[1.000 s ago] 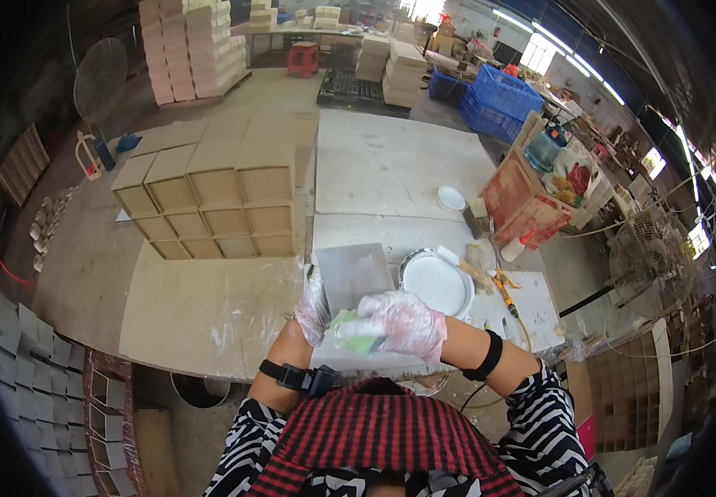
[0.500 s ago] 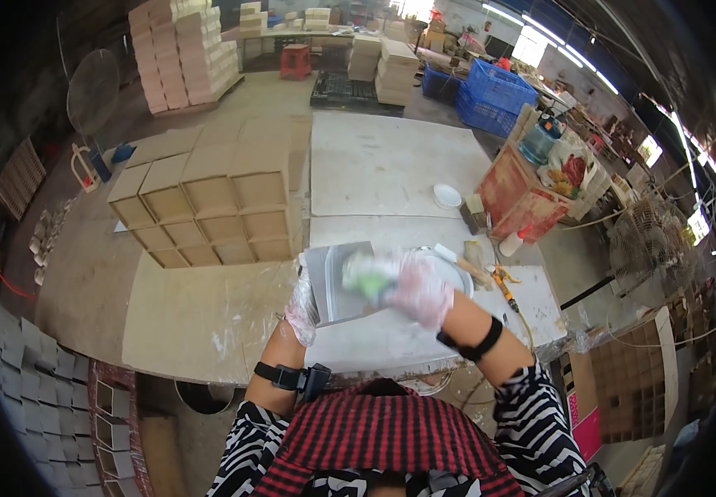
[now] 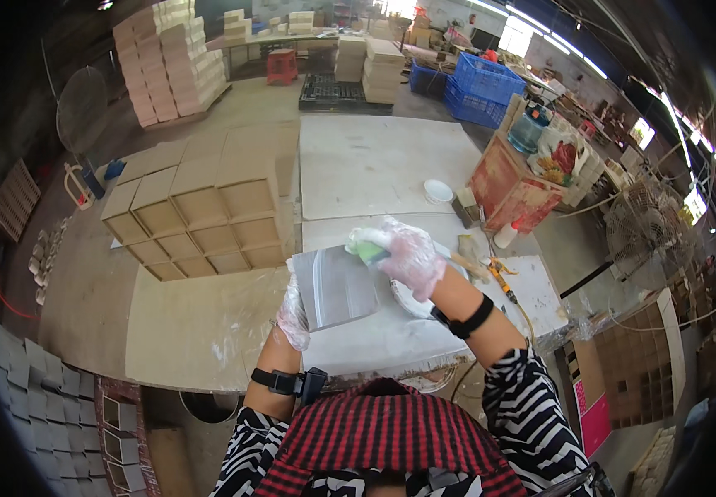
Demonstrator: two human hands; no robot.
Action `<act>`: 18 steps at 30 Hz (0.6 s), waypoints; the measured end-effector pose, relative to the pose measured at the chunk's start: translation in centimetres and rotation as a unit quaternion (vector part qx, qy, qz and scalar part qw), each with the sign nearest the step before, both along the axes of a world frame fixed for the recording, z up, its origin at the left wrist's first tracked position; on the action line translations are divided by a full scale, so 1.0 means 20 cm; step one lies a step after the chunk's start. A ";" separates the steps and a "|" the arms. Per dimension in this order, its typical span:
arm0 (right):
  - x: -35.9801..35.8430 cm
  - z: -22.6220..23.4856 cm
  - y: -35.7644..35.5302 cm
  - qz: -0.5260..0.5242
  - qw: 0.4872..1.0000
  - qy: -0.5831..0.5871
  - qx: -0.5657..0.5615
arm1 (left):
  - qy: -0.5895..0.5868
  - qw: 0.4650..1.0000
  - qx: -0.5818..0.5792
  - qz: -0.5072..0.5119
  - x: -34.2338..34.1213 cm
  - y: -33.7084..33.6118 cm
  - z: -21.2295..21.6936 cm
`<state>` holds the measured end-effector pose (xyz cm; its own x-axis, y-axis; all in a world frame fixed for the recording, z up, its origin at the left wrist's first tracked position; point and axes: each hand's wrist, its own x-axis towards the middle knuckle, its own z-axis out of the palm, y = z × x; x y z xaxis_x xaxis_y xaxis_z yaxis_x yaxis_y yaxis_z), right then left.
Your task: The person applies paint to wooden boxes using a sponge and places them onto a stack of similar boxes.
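A grey rectangular box or panel [image 3: 337,291] with pale wet streaks stands tilted above the white work board. Along its left edge, the plastic-gloved fingers of my left hand [image 3: 293,319] are closed on it; part of that grip is hidden behind the edge. My right hand [image 3: 412,258], also in a smeared clear glove, grips a pale green sponge [image 3: 366,249] at the panel's far right corner. Partly under my right forearm sits a white basin [image 3: 408,300]. Beside it lies a brush with a wooden handle [image 3: 469,267].
Stacked tan boxes [image 3: 209,195] stand at the left of the table. Right of the basin lies a yellow-and-black air gun [image 3: 503,282] with a hose. A small white bowl [image 3: 437,191], a white bottle [image 3: 508,234] and a red-stained wooden crate [image 3: 511,176] are farther right.
My right hand has moved the sponge from the middle of the grey panel up to its far right corner. My left hand still holds the panel.
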<state>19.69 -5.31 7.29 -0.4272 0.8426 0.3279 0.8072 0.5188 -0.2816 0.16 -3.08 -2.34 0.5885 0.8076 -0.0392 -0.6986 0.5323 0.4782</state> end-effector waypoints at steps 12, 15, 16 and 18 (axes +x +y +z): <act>0.03 -0.10 -0.13 -0.029 0.998 0.030 0.049 | -0.024 0.998 -0.013 0.050 -0.03 0.01 0.00; 0.01 -0.13 -0.17 0.025 0.999 -0.008 0.035 | -0.026 0.998 0.008 0.052 -0.04 0.02 -0.03; 0.00 -0.16 -0.21 0.066 0.996 -0.028 0.057 | -0.031 0.998 0.016 0.054 -0.04 0.03 -0.06; 0.02 -0.19 -0.30 0.077 0.995 -0.054 -0.023 | -0.017 0.997 -0.009 0.068 -0.03 0.03 -0.05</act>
<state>20.14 -11.31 3.51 -0.5830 0.7775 0.2359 0.7461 0.6272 -0.2232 -0.39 -2.42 -3.35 0.4740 0.8798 -0.0374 -0.7808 0.4395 0.4440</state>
